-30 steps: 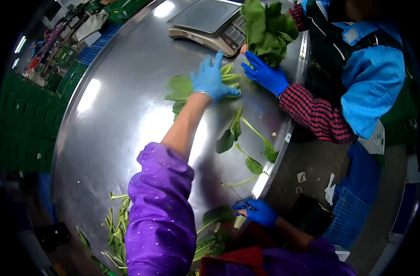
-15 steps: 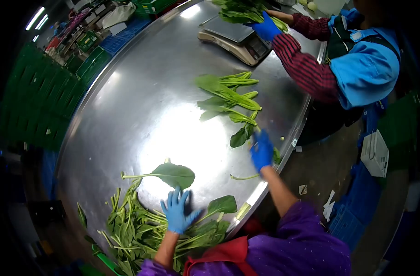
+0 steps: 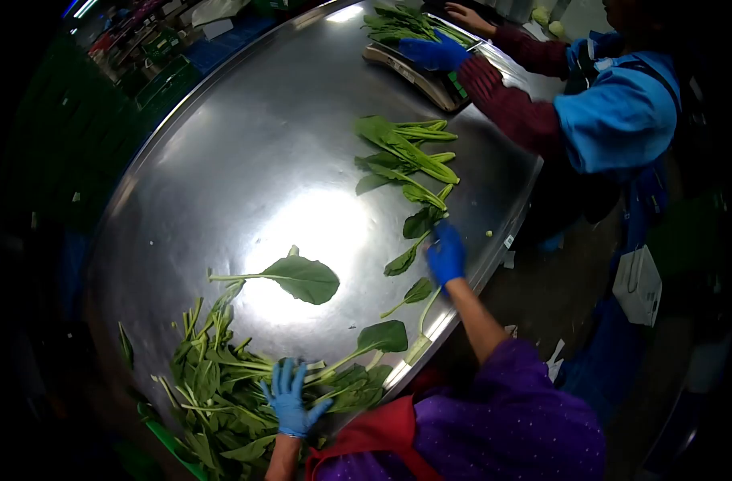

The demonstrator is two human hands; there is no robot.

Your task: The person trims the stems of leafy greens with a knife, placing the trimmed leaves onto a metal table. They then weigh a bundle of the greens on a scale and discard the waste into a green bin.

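Observation:
My left hand (image 3: 290, 398), in a light blue glove, lies with fingers spread on a heap of leafy green vegetables (image 3: 222, 385) at the table's near left. Just beyond it lies a single broad leaf (image 3: 303, 278) on a long stem. My right hand (image 3: 446, 255), in a darker blue glove, is over the table's right side, at the stem end of a small leafy stalk (image 3: 402, 260). Its fingers are blurred and partly hidden. Another small leaf (image 3: 418, 290) rests just below that hand, and a row of green stalks (image 3: 414, 156) stretches away above it.
The metal table (image 3: 198, 176) has a raised rim. Across it a co-worker's blue-gloved hand (image 3: 434, 53) touches a bunch of greens (image 3: 398, 22) on a weighing scale (image 3: 414, 76). A white container (image 3: 637, 287) stands on the floor at the right.
My left hand has drawn back from beside the broad leaf onto the heap. Near my right hand, small leaves now lie in new spots. The co-worker's bunch has come down onto the scale.

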